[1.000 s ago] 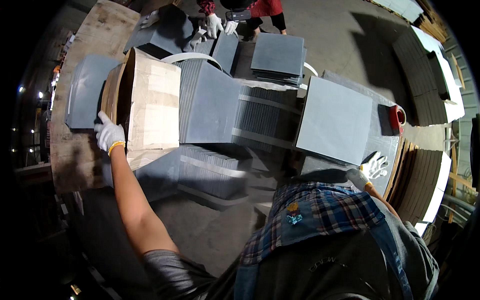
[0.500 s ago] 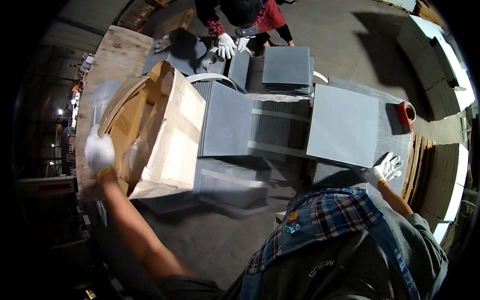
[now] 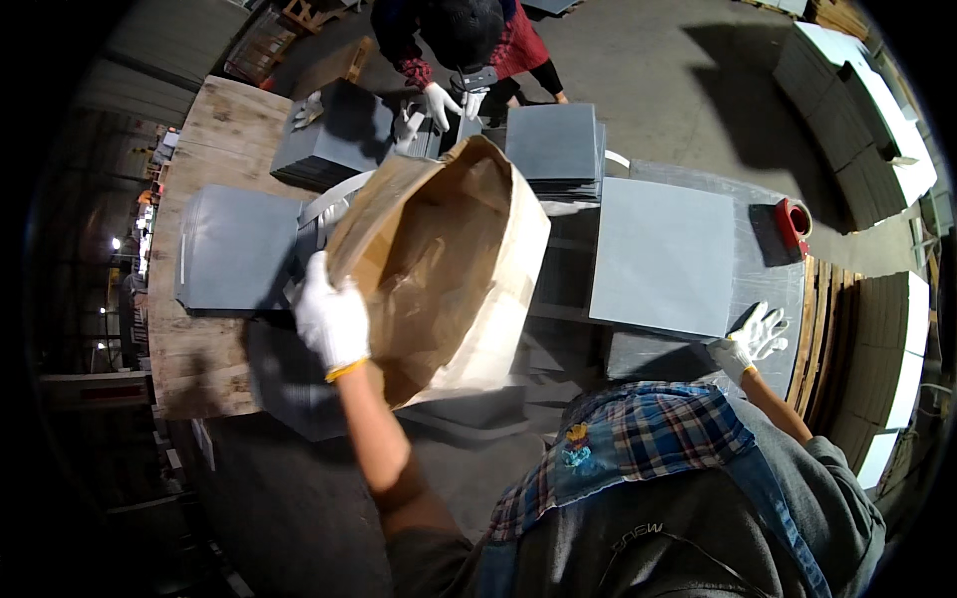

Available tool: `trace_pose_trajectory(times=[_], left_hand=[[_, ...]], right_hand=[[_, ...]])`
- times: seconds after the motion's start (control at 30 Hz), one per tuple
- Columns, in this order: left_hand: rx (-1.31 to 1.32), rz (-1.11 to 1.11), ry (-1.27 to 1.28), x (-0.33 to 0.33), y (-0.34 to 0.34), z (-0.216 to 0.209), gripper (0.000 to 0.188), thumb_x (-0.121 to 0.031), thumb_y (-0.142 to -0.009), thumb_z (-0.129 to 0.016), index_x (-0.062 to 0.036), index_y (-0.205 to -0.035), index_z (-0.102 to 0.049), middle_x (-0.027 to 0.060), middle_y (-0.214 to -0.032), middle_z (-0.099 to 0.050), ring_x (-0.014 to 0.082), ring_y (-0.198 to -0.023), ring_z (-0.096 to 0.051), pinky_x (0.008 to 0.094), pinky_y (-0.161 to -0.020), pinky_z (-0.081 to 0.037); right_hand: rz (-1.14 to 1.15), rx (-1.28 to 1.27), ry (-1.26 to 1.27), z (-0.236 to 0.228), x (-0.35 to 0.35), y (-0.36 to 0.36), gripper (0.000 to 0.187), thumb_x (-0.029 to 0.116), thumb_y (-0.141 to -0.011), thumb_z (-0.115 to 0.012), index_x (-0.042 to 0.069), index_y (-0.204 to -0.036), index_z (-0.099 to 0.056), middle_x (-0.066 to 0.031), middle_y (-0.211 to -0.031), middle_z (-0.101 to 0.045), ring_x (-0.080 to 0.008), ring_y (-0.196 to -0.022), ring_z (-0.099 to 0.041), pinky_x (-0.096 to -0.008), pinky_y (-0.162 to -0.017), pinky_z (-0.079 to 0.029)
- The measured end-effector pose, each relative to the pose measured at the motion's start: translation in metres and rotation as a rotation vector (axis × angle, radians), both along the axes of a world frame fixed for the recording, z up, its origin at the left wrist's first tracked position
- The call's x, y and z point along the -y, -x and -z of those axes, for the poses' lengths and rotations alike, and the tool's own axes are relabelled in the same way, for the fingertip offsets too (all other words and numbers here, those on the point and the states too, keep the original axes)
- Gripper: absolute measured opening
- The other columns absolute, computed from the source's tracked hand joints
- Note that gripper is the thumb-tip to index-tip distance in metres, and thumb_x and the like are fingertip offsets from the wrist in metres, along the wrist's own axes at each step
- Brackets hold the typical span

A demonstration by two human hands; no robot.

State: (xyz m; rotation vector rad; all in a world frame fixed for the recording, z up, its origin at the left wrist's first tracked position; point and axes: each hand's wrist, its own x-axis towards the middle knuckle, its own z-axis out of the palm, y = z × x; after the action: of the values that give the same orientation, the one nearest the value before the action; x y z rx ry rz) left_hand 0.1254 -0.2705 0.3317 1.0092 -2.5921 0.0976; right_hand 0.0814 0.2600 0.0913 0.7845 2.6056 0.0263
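My left hand point(image 3: 332, 314), in a white glove, grips the rim of a cardboard box point(image 3: 518, 269). The box is tilted, its open mouth facing up and toward me, and crumpled clear plastic point(image 3: 424, 279) shows inside. My right hand point(image 3: 753, 337), gloved too, lies with fingers spread on the table surface, beside the near right corner of a stack of grey square tiles point(image 3: 663, 254). No object is in that hand. Behind the box, part of the middle stacks is hidden.
Grey tile stacks stand at left point(image 3: 239, 244), far left point(image 3: 334, 135) and far middle point(image 3: 551, 140). A red tape dispenser point(image 3: 795, 227) sits on the right. Across the table, a co-worker's gloved hands point(image 3: 444, 105) touch tiles. Wrapped pallets point(image 3: 862, 130) stand at right.
My left hand has swung the box rightward, over the middle stacks, uncovering the grey stack at left. My right hand stays by the tile stack. The co-worker's hands have shifted slightly.
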Motion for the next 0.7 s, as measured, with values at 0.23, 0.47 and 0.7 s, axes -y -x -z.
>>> trace_pose_trajectory(times=[0.23,0.47,0.7], left_hand=[[-0.050,-0.107,-0.028,-0.045,0.020,0.147,0.064,-0.013,-0.078,-0.076,-0.0138,-0.137,-0.051,0.0236,-0.126,-0.059,0.0451,-0.117,-0.055,0.0514,-0.097,-0.048],[0.203,-0.197,-0.178,-0.086,0.024,0.265,0.082,-0.029,-0.074,-0.084,-0.0152,-0.143,-0.041,0.0210,-0.123,-0.053,0.0376,-0.110,-0.057,0.0463,-0.090,-0.053],[0.008,-0.168,-0.112,-0.071,0.029,0.274,0.071,-0.023,-0.075,-0.081,-0.0163,-0.138,-0.047,0.0194,-0.117,-0.058,0.0380,-0.108,-0.058,0.0486,-0.090,-0.050]], right_hand=[[0.046,0.071,-0.060,0.054,-0.024,0.002,0.075,0.028,-0.087,-0.064,0.015,-0.154,-0.032,-0.0144,-0.160,-0.026,-0.0331,-0.149,-0.017,-0.0511,-0.120,-0.013],[-0.254,0.013,0.769,0.134,-0.120,-0.078,0.031,0.029,-0.089,-0.067,0.004,-0.105,-0.076,-0.0146,-0.093,-0.075,-0.0246,-0.088,-0.072,-0.0342,-0.079,-0.055],[-0.268,0.058,0.769,0.127,-0.123,-0.076,0.031,0.028,-0.092,-0.063,0.005,-0.108,-0.075,-0.0153,-0.099,-0.075,-0.0250,-0.092,-0.071,-0.0347,-0.082,-0.054]])
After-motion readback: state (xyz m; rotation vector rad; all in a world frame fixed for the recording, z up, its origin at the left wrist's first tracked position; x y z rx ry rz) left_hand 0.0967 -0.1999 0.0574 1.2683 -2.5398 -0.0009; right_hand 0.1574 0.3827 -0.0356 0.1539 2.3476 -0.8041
